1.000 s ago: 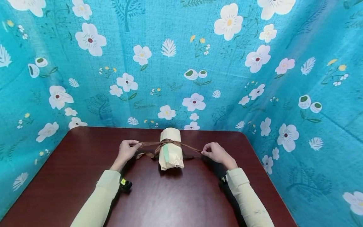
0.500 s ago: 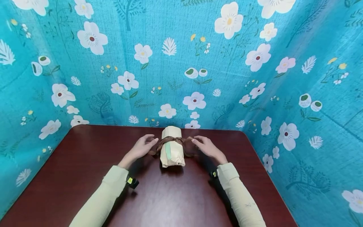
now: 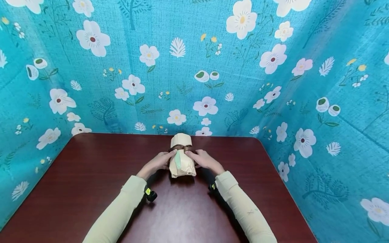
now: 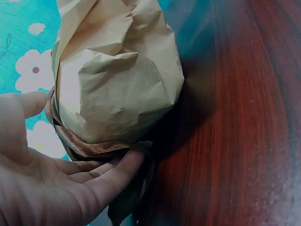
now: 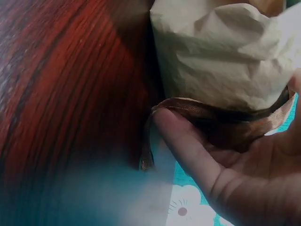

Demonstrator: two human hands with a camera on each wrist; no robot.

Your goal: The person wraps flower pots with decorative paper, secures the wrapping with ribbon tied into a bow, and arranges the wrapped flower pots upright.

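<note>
A cream paper-wrapped parcel point(image 3: 183, 165) lies at the far middle of the table, a pale green strip point(image 3: 177, 160) on its top. Round its middle runs a brown ribbon point(image 4: 84, 146), knotted on top in the head view. From the left side my left hand point(image 3: 158, 162) grips the parcel, thumb on top and fingers against the ribbon and lower side. My right hand point(image 3: 207, 160) holds the opposite side likewise, its thumb near the knot. A loose ribbon end point(image 5: 147, 157) hangs by the right fingers. Fingertips under the parcel are partly hidden.
The dark red wooden table point(image 3: 182, 212) reaches back to a blue flowered cloth point(image 3: 182, 84), which hangs behind it and along both sides. A small dark wrist camera point(image 3: 150, 194) sits below the left cuff.
Both hands have let go of the stretched ribbon ends and moved inward to the parcel's sides, where they now grip it. The ribbon ends have dropped beside it.
</note>
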